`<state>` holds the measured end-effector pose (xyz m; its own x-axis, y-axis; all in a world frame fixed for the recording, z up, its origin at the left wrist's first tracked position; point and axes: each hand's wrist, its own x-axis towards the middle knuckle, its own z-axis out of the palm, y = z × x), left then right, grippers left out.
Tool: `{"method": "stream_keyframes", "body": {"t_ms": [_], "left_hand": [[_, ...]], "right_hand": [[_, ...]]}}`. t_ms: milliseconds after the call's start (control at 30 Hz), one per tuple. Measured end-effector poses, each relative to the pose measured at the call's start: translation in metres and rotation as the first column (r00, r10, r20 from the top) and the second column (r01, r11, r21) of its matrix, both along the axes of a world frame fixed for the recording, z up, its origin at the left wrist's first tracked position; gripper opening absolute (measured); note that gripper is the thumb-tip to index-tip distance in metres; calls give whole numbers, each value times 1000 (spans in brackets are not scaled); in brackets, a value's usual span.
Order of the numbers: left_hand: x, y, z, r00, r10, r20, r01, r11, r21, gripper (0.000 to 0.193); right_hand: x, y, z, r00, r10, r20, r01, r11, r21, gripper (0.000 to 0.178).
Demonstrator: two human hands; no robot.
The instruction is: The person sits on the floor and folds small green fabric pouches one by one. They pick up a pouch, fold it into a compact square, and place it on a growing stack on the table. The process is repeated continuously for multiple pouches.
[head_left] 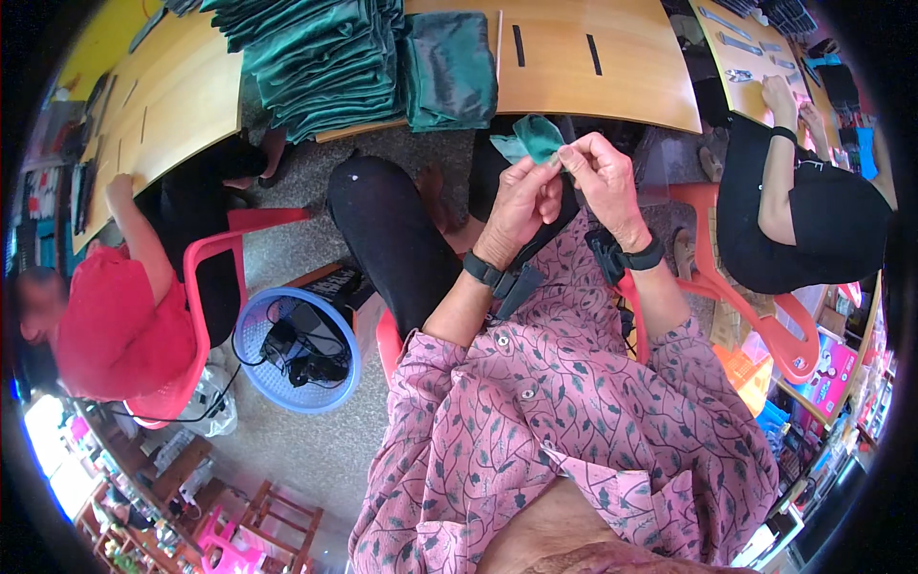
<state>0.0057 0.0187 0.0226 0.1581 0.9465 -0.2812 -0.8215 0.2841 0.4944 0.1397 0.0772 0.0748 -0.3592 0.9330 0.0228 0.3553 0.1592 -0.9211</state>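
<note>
The person's left hand (526, 198) and right hand (604, 182) meet in front of the body, forearms raised, thumbs and forefingers pinching a small, crumpled piece of shiny green fabric (538, 139). It bulges up beyond the fingertips, near the edge of a light-brown wooden table (636, 91) that bears a tall stack of folded dark-green cloths (320, 67).

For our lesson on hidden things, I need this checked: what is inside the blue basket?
The blue basket holds tangled black cables and dark boxy objects. They cover much of its bottom, so whatever lies beneath them cannot be seen.
</note>
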Motion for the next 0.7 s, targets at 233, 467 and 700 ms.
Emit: {"method": "stream_keyframes", "body": {"t_ms": [233,467,700], "left_hand": [[-5,5,-10,982,184,33,-182,982,-42,11],[-3,5,0,960,275,54,-273,961,-47,6],[-10,4,-9,958,288,-14,-288,953,-97,10]], "right_hand": [[-5,-9,-5,997,-4,79,-20,954,299,15],[-7,-24,-5,961,227,159,-269,902,337,15],[-7,-27,-3,934,288,210,-344,883,320,19]]}}
